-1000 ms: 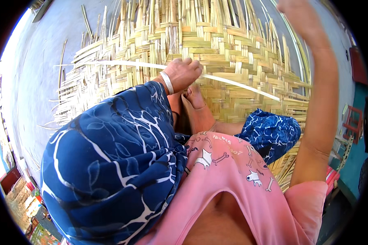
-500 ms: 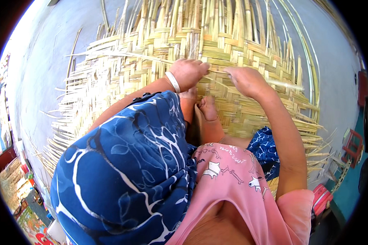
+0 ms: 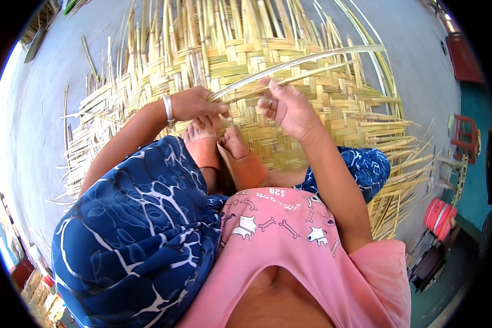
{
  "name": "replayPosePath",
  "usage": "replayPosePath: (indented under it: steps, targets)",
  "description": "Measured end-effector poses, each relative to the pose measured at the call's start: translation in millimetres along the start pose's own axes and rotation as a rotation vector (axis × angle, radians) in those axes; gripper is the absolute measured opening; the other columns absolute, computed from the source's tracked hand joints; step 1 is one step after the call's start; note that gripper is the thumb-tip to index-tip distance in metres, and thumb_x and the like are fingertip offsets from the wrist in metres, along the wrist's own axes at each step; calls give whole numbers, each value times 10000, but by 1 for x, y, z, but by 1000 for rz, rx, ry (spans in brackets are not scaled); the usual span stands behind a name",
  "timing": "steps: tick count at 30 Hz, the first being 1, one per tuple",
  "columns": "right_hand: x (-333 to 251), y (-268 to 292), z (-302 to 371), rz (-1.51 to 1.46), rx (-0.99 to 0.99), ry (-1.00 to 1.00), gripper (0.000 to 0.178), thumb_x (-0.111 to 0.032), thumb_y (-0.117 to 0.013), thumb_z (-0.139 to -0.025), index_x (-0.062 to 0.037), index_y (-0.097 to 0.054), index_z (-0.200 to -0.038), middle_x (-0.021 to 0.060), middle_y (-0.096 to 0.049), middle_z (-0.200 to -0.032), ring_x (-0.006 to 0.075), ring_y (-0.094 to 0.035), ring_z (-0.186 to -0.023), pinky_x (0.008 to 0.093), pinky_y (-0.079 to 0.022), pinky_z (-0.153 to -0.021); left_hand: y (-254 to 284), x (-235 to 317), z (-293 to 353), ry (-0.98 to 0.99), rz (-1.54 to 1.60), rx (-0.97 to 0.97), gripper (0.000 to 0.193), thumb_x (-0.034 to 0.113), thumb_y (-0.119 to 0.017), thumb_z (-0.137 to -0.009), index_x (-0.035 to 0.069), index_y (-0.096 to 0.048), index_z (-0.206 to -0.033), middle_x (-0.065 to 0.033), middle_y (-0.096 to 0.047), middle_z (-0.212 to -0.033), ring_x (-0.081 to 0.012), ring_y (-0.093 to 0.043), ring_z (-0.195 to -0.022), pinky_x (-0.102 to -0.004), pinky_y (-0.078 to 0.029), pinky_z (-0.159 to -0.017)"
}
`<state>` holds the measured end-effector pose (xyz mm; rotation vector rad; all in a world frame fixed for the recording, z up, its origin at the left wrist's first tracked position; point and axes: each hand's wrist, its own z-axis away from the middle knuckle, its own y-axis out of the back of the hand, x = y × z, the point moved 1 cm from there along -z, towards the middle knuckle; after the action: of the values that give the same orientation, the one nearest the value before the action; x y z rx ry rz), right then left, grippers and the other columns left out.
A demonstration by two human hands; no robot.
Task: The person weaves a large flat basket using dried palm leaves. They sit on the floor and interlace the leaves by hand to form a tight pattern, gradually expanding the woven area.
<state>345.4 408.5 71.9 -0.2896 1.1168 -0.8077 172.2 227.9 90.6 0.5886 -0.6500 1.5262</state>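
Observation:
A large mat [image 3: 279, 136] of flat, yellow-green split cane lies woven under my bare feet [image 3: 202, 134]. My left hand [image 3: 197, 104], with a white bracelet at its wrist, is closed round the near ends of two loose cane strips. The wider, pale strip [image 3: 311, 56] arches up to the right above the weave. Below it runs a thinner cane strip [image 3: 322, 69]. My right hand [image 3: 294, 112] is raised over the mat's middle, its thumb and forefinger pinching the thinner strip and its other fingers curled. Exactly where its fingertips meet the strip is blurred.
Unwoven cane ends [image 3: 202, 22] fan out from the mat's far edge, and more [image 3: 404, 164] stick out at the right. Long thin canes [image 3: 374, 38] lie on the grey floor [image 3: 426, 60] at far right. A red stool [image 3: 464, 134] and a pink-red round object [image 3: 439, 218] stand further right.
Both hands have shifted left in view, as has the mat. The strips, earlier stretched low between my hands, now rise toward the upper right. My right hand has turned, fingers upward.

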Motion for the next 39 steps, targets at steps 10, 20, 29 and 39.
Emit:
replayPosePath:
  steps: [10,20,29,39]
  targets:
    - [4,0,4,-40,139,168,202,-203,-625,-883,-54,-588,-1014,43,-629,-869,110,-624,-683,219,-513,-577,5,16,-16,-146,-231,79,395,351,-513,-937,-19,-639,-992,-82,-674,-772,-149,-644,-702,-278,-510,-649]
    - [4,-4,3,-135,253,221,246,-199,-644,-871,-19,-549,-1009,52,-598,-810,135,-626,-649,229,-532,-540,-11,24,-52,-163,-998,678,282,284,-457,-924,77,-579,-1071,-188,-638,-764,-332,-627,-698,-438,-485,-651]
    - [5,14,4,-219,358,198,223,-223,-660,-857,-50,-561,-955,39,-602,-766,133,-619,-597,237,-520,-490,-23,30,-51,-428,-1336,833,322,257,-555,-859,70,-552,-1121,-165,-653,-775,-338,-633,-738,-449,-488,-662]
    - [-2,29,5,-180,311,153,178,-205,-665,-859,-66,-578,-927,-7,-544,-725,100,-536,-530,221,-407,-437,-14,34,-41,-234,-508,232,473,448,-539,-894,-12,-651,-894,-124,-642,-731,-166,-570,-637,-305,-483,-623]
